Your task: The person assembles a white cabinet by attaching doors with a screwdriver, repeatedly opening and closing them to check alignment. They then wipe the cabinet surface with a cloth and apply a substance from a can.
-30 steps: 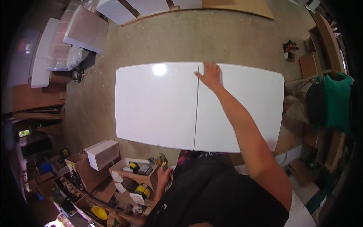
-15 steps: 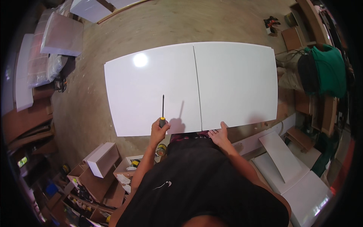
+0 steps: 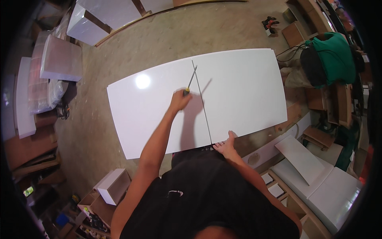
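Two glossy white panels lie side by side below me, the left panel (image 3: 147, 107) and the right panel (image 3: 242, 91), with a thin dark seam (image 3: 203, 107) between them. My left hand (image 3: 180, 99) is stretched out over the left panel near the seam and grips a long screwdriver (image 3: 191, 79) with a yellow and black handle; its shaft points up along the seam. My right hand (image 3: 227, 145) rests flat on the near edge of the right panel, fingers spread, holding nothing.
White cabinet parts (image 3: 99, 16) stand at the far left on the dusty floor. Wrapped white boards (image 3: 43, 79) lie at the left. A small white box (image 3: 113, 185) and tool clutter sit at lower left. White panels (image 3: 314, 175) are stacked lower right; a green garment (image 3: 334, 57) hangs at right.
My left hand has reached forward with the screwdriver from the near edge to the middle of the panels. My right hand stays at the near edge.
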`<state>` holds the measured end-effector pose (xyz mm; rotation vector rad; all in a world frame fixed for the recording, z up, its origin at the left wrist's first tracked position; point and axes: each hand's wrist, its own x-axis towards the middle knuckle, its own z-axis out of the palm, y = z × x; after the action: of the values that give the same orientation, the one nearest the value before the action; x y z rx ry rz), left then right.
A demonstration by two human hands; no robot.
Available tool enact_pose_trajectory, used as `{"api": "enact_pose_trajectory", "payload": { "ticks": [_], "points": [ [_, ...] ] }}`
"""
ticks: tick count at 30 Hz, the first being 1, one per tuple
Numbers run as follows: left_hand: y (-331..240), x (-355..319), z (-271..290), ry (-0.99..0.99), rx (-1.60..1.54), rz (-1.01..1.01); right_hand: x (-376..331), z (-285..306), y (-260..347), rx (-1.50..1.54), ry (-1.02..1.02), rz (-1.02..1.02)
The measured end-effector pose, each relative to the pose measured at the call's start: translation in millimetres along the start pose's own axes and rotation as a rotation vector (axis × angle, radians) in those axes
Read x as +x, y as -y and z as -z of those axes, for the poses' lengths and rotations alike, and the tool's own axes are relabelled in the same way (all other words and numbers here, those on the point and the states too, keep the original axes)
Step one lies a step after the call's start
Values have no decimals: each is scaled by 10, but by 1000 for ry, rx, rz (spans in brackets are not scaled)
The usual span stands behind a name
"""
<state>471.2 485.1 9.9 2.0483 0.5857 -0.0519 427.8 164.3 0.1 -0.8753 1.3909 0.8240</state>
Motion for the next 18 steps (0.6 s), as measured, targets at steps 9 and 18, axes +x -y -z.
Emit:
{"api": "enact_pose_trajectory", "payload": {
  "ticks": [9, 18],
  "points": [
    [-619, 1925, 27, 116, 594, -94, 82, 116, -116, -15, -70, 90],
    [-492, 2157, -21, 79, 591, -102, -164, 19, -147, -53, -92, 150]
  ]
}}
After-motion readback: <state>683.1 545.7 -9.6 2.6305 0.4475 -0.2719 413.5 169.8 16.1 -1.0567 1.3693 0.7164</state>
